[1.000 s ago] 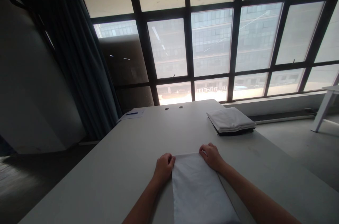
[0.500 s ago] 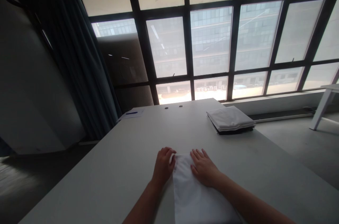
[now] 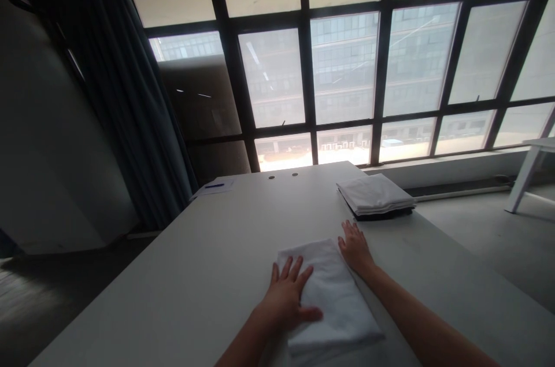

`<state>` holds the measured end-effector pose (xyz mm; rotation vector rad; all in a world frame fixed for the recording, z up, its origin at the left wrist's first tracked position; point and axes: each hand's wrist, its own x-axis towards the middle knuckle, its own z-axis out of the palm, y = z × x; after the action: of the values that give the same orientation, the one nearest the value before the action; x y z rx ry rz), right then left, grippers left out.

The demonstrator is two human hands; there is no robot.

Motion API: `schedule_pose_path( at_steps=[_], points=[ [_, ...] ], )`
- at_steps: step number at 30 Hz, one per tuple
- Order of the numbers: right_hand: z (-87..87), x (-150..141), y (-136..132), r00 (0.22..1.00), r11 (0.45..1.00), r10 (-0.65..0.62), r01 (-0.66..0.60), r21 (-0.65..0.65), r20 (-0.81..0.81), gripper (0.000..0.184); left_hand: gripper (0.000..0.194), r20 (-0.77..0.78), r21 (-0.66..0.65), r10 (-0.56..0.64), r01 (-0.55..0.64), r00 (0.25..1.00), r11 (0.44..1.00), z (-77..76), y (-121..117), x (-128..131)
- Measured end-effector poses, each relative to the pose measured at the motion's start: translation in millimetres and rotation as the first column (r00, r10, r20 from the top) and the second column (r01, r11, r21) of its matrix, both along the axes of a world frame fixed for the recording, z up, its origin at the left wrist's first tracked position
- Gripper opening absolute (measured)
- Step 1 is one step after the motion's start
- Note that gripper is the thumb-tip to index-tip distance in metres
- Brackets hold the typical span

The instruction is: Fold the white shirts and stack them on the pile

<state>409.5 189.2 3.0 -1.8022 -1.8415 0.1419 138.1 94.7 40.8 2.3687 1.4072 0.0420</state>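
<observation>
A folded white cloth [image 3: 336,292] lies on the white table [image 3: 208,274] close in front of me. My left hand [image 3: 288,295] rests on its left part with the fingers spread wide. Along the cloth's far right edge is my right hand [image 3: 354,247], fingers stretched forward and holding nothing; its thumb side is at the cloth's edge. The near end of the cloth shows several loose layers and is partly blurred.
Farther off on the right stands a stack of folded white cloths [image 3: 375,193] with a dark layer underneath. Paper with a blue pen [image 3: 214,185] lies at the far left corner. Two round cable holes sit near the far edge. Another white table [image 3: 526,170] is at right.
The cloth now shows as a folded pad, its near part brought forward over the rest. My left hand has gone from its far left corner onto its top; my right hand has shifted right.
</observation>
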Motion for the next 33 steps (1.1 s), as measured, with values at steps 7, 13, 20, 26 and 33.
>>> schedule_pose_path(
  at_steps=[7,13,20,26,33],
  points=[
    [5.3,-41,-33,0.877,0.871,0.481,-0.476,0.118,-0.011,0.053,0.085,-0.047,0.214,0.327,-0.31,0.944,0.926,-9.0,39,-36],
    [-0.4,-56,-53,0.79,0.797,0.603,-0.589,-0.135,0.111,0.058,0.064,0.045,0.35,0.261,-0.26,0.964,0.9,-3.4,35,-35],
    [-4.9,-40,-36,0.845,0.849,0.524,-0.508,-0.145,0.111,0.056,0.063,0.092,0.285,-0.035,0.007,0.995,0.958,0.5,17,-16],
    [-3.4,-30,-22,0.945,0.95,0.31,-0.303,-0.072,0.107,0.054,0.112,0.046,0.144,-0.019,0.012,0.999,0.99,-3.5,13,-12],
    [2.2,-48,-41,0.852,0.854,0.514,-0.519,0.032,0.099,0.062,0.101,0.072,0.199,0.036,-0.05,0.997,0.979,-7.8,12,-7]
  ],
)
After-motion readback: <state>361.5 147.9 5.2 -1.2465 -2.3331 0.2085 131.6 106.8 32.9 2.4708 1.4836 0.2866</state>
